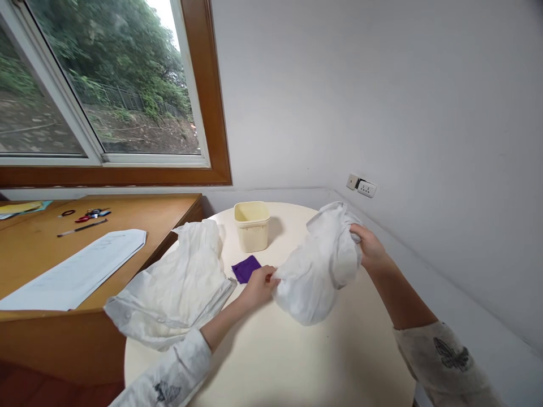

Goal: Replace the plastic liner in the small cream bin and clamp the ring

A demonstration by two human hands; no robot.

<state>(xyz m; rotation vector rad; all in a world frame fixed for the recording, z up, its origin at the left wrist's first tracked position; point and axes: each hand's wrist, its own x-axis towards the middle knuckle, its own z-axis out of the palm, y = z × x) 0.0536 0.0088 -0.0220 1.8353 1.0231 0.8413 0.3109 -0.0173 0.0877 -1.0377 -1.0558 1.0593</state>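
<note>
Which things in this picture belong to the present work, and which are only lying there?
Work in hand:
bunched white fabric, held by left hand and right hand
probably the similar spread white fabric

Seemingly just lying about:
purple cloth
cream container
white papers
pen

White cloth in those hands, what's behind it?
Around the white cloth you can see the round table and, farther back, the wall. Whatever is straight behind it is covered, so I can't tell.
</note>
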